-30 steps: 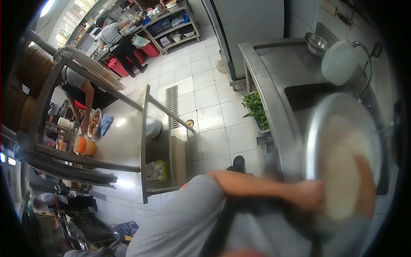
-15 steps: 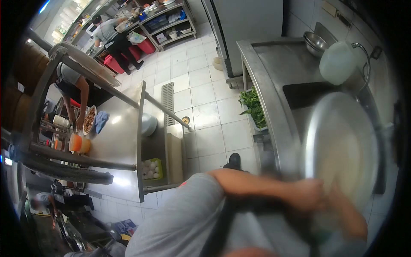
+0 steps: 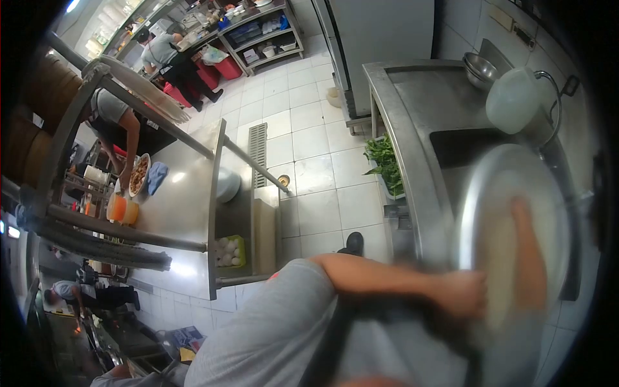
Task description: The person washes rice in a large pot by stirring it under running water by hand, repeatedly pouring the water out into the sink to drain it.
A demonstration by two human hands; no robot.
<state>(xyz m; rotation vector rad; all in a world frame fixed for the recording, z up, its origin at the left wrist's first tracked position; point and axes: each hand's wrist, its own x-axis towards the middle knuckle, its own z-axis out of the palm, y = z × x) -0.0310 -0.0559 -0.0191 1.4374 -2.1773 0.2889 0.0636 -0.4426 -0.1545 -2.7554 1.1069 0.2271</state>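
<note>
In the lower right of the frame, the left hand (image 3: 463, 295) grips the bowl (image 3: 469, 216) by its rim, seemingly steadying it, while the right hand (image 3: 521, 209), inside, is too blurred to tell.

— What to find on the right?
— Right desk (image 3: 419, 93), with a basin (image 3: 467, 219) over the sink (image 3: 467, 143). Behind the basin, a jug (image 3: 510, 106); farther back, bowls (image 3: 478, 69).
— And the hands?
— Left hand (image 3: 465, 295) at the basin's near-left rim, right hand (image 3: 521, 216) inside.
— Beneath that desk's left edge?
— Greens (image 3: 385, 161).
— Leftward, across the floor (image 3: 316, 174)?
— Left desk (image 3: 184, 200), with a cloth (image 3: 157, 178) right of a food dish (image 3: 139, 174), containers (image 3: 122, 209) before both, eggs (image 3: 227, 250) below.
</note>
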